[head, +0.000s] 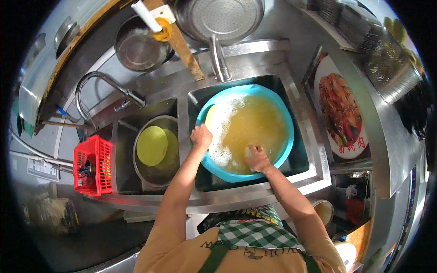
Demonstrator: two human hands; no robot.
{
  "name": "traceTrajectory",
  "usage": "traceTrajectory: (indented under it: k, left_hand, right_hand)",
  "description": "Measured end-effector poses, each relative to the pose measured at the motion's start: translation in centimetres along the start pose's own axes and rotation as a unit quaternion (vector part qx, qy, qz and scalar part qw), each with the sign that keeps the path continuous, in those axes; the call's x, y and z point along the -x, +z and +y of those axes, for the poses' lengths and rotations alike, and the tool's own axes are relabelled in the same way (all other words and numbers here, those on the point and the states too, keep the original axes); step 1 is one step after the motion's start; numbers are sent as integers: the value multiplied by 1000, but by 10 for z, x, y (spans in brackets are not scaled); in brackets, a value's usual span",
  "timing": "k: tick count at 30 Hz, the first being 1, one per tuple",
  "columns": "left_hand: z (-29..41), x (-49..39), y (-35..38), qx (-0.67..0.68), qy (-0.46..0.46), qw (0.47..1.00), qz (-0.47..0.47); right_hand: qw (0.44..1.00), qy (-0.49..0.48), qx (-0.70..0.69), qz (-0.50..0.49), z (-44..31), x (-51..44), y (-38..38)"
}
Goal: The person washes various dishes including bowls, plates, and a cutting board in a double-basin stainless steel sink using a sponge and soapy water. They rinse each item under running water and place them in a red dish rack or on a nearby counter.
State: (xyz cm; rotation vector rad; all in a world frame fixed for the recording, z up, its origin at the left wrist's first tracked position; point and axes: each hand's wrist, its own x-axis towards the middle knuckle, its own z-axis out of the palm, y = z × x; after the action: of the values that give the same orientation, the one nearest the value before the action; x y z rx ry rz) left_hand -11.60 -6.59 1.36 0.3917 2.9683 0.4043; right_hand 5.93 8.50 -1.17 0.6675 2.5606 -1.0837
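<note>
A turquoise plastic basin (290, 126) of cloudy yellowish water sits in the right sink compartment, with white suds along its left side. My left hand (201, 135) is closed at the basin's left rim, by the edge of a yellow-green plate (211, 115) that stands tilted in the suds. Whether my fingers grip the plate or the rim is hidden. My right hand (258, 158) holds a pale cloth or sponge (249, 157) at the water's surface, near the front of the basin. In the left compartment, yellow-green plates (152, 146) lie in a round metal pot (136, 163).
A red plastic basket (99, 167) stands left of the sinks. A curved faucet (99, 75) reaches over the left side, and another faucet (220, 63) stands behind the basin. Metal pans (225, 17) rest at the back. A metal shelf (382, 146) edges the right side.
</note>
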Motion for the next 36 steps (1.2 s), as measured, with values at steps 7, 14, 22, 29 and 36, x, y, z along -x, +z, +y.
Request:
traceTrajectory:
  k: [7,14,22,29,36]
  left_hand:
    - [36,19,-72,8,65,998,16]
    - [-17,42,-119,392,1,919,-31]
    - [-11,73,-21,653,-79,722,-215]
    - [9,83,26,726,-98,586,-346]
    - [-6,78,43,722,-123,561,-387]
  right_hand:
    - [982,-59,178,23,11,-9,14]
    - [982,-47,168,-78,46,-92,-4]
    - [900,-108,-417,-70,-27,-4,-89]
    - [848,-311,-418,-100,-46,-11,-29]
    - [907,-384,-48,166,-39,-77,5]
